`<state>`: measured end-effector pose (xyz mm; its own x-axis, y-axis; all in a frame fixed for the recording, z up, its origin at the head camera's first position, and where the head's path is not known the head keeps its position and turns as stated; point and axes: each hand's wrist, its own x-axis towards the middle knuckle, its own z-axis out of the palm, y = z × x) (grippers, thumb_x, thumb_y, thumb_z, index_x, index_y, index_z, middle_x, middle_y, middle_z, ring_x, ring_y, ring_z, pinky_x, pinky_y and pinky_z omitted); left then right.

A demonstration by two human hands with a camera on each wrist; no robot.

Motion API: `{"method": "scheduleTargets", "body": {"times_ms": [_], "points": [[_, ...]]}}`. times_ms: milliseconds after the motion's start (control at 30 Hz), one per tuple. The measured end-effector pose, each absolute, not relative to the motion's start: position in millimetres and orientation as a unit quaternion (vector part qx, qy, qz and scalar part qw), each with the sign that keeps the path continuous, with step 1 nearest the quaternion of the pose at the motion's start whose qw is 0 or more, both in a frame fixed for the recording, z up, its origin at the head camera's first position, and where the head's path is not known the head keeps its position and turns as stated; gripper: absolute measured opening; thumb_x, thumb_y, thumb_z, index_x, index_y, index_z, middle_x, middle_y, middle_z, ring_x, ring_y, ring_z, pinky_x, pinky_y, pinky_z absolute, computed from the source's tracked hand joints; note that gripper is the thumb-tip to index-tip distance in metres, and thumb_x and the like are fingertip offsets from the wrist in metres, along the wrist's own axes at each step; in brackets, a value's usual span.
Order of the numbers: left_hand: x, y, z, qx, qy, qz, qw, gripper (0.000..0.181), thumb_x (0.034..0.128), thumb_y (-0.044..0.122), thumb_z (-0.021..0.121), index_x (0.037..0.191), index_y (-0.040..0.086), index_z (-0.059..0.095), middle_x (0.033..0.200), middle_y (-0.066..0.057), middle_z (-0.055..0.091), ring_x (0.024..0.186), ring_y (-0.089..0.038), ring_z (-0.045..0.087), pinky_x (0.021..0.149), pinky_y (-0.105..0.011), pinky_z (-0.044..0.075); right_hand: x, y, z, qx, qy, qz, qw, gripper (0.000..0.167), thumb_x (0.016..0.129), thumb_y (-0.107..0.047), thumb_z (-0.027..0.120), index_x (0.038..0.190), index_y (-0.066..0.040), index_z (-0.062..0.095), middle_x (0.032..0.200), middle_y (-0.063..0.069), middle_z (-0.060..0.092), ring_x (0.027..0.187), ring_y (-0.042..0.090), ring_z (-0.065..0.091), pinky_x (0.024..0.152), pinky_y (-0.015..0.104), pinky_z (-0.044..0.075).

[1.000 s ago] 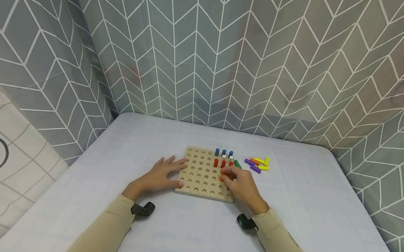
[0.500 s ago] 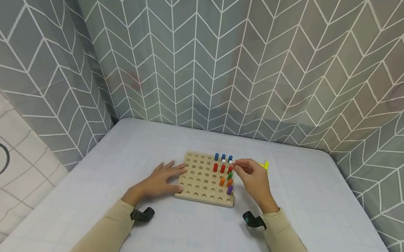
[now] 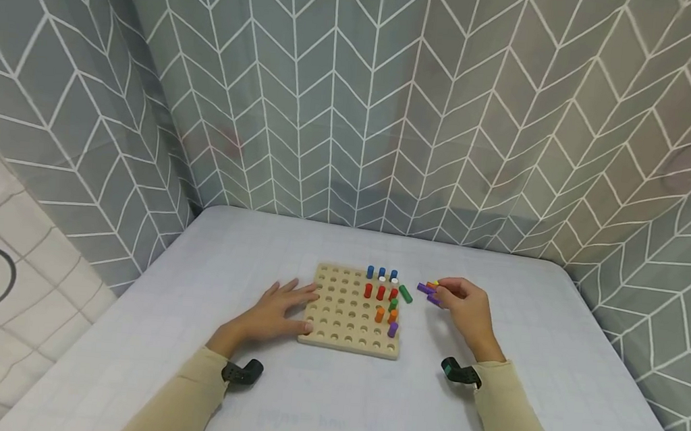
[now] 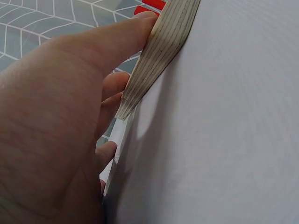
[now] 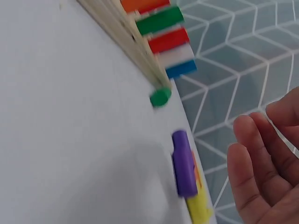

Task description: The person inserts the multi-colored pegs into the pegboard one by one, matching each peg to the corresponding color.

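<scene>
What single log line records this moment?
left hand: touching pegboard edge | right hand: near loose purple pegs, nothing visibly held | loose green peg: beside pegboard

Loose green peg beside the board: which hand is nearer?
Right. The right hand is by the loose purple pegs, a short gap to the right of the green peg. The left hand is at the left edge of the board, across it from the peg.

Right hand [image 3: 466,313] moved from pegboard [image 3: 347,345] to loose purple pegs [image 3: 433,299]; loose green peg [image 3: 405,294] uncovered again.
</scene>
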<state>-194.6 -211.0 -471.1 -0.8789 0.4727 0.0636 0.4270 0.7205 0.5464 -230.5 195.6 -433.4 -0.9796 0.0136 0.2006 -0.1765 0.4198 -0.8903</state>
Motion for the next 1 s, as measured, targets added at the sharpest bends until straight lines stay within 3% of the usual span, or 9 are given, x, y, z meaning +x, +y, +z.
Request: {"method": "scheduleTargets", "body": {"times_ms": [233,433,567,700,1000], "points": [[-193,-212,-472,0.244,0.926,0.285,0.034,0.075,0.0898,0.062,0.063,0.152,0.023,0.046,0.162,0.009,0.029,0.153,-0.032,0.011,0.12,-0.057,-0.003,-235,213,-439,0.026,-0.838,0.539,0.081,0.028,0.098,-0.017,0.066,0.117,0.004,0.067,0.11,0.021,0.07,0.091,0.033,0.068,0.075,0.027,0.059],[-192,-212,-471,0.242,0.927,0.285,0.037,0.075,0.0896,0.062,0.063,0.152,0.024,0.046,0.163,0.01,0.028,0.153,-0.032,0.01,0.121,-0.057,-0.003,-242,222,-442,0.011,-0.834,0.543,0.092,0.027,0.097,-0.016,0.067,0.117,0.003,0.068,0.112,0.02,0.07,0.088,0.02,0.069,0.072,0.024,0.059],[-193,-213,-469,0.244,0.926,0.285,0.036,0.076,0.0895,0.062,0.063,0.152,0.023,0.046,0.162,0.009,0.028,0.153,-0.032,0.01,0.12,-0.057,-0.003,-246,221,-442,0.008,-0.826,0.559,0.068,0.031,0.097,-0.019,0.068,0.117,0.004,0.067,0.112,0.02,0.069,0.086,0.014,0.068,0.073,0.023,0.058],[-196,-212,-471,0.246,0.927,0.28,0.035,0.076,0.0894,0.065,0.061,0.153,0.025,0.045,0.162,0.012,0.027,0.153,-0.029,0.01,0.121,-0.055,-0.003,-249,214,-442,0.006,-0.829,0.558,0.034,0.031,0.097,-0.021,0.068,0.119,0.002,0.066,0.11,0.018,0.069,0.088,0.018,0.068,0.074,0.023,0.058],[-197,-212,-474,0.24,0.928,0.284,0.037,0.075,0.0893,0.064,0.062,0.152,0.024,0.047,0.162,0.012,0.028,0.153,-0.03,0.01,0.121,-0.055,-0.003,-256,182,-442,0.02,-0.842,0.54,0.012,0.029,0.096,-0.018,0.068,0.117,0.001,0.068,0.108,0.017,0.071,0.09,0.027,0.066,0.07,0.028,0.058]]}}
